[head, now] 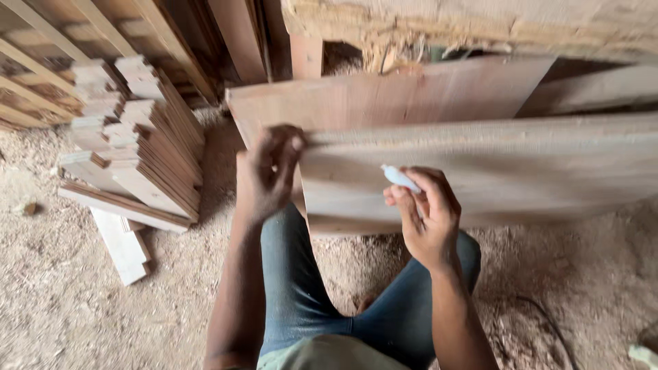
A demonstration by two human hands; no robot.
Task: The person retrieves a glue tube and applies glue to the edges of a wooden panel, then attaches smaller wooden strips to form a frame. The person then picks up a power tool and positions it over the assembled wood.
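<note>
Wooden board [493, 171] on edge, left hand [271, 171] gripping its 9 o'clock corner, right hand [428, 216] pinching white chalk [399, 178] against its face, stacked timber [133, 147] at 9 o'clock.

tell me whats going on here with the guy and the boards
A person crouches on a sawdust-covered floor facing a wide wooden board that stands on its long edge. The left hand grips the board's top corner. The right hand holds a small white marker-like piece, probably chalk, against the board's face. More boards lean behind it, and a stack of short cut wood pieces sits to the left.
</note>
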